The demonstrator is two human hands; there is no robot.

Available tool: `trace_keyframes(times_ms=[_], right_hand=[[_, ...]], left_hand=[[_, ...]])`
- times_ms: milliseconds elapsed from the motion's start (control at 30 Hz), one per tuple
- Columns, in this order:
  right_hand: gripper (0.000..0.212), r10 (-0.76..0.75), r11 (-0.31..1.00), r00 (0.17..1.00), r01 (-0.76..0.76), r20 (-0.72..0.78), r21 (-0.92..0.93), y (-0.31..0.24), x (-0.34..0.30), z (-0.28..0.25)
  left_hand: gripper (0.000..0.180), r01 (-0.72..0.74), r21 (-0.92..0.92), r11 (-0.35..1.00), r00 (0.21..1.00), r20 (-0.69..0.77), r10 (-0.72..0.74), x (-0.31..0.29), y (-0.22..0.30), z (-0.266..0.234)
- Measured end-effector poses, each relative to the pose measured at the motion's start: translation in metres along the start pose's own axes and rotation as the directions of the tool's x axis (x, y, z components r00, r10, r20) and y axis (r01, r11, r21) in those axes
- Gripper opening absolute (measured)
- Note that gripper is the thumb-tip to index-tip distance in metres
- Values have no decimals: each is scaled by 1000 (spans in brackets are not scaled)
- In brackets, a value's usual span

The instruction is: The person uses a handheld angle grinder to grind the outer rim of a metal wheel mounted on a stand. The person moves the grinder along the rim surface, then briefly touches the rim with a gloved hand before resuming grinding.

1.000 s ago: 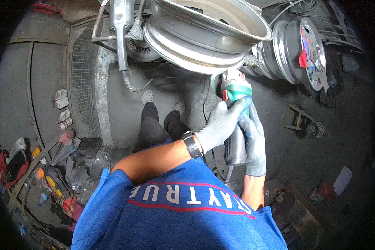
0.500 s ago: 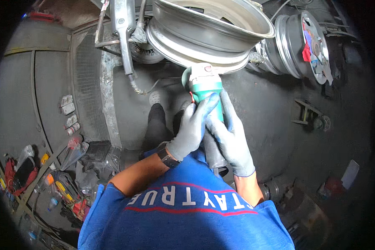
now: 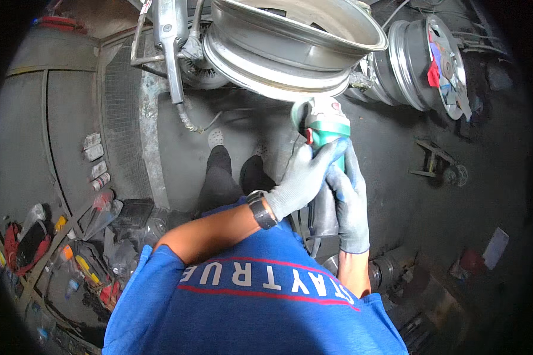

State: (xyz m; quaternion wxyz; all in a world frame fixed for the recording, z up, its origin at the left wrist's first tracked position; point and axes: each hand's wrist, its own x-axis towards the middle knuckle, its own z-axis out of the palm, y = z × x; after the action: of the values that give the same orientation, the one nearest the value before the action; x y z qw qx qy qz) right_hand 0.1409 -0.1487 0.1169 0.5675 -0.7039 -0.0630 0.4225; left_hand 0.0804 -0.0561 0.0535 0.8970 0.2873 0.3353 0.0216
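Note:
Both my hands wear grey gloves with blue fingertips and grip one angle grinder [image 3: 328, 122], which has a pale head, a green body and a dark rear handle. My left hand [image 3: 299, 180] wraps the grinder's side from the left, with a dark watch at the wrist. From the right, my right hand [image 3: 350, 207] closes round the same body. The round disc at the grinder's head is close to the lower rim of a silver wheel rim [image 3: 278, 65]; whether they touch I cannot tell.
Further wheel rims [image 3: 405, 65] lie at the upper right, with coloured rags on one. A metal arm [image 3: 170, 53] hangs at upper left. On the floor are a small wheeled frame [image 3: 435, 163] and, at lower left, bags, bottles and tools. A ridged mat [image 3: 124, 118] runs along the left.
My hands and the grinder have shifted to the right along the wheel rim's lower edge. The grip stays the same. The whole view has moved slightly.

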Motion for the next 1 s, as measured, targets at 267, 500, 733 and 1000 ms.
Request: trace_keyframes(times_ms=[267,500,733,1000], right_hand=[[81,26,1000,997,-25,67,-12,2,6,-6],[82,42,997,998,-40,41,-60,-1,7,-3],[75,59,998,998,-58,35,-21,-7,9,-7],[81,46,993,993,-34,112,-109,-9,9,39]], left_hand=[[42,-135,74,988,986,-83,141,0,-9,-2],[43,-104,97,990,990,-83,112,-3,0,0],[41,-94,103,990,992,-78,102,-2,12,8],[44,-153,-156,976,980,-149,130,-18,14,-31]])
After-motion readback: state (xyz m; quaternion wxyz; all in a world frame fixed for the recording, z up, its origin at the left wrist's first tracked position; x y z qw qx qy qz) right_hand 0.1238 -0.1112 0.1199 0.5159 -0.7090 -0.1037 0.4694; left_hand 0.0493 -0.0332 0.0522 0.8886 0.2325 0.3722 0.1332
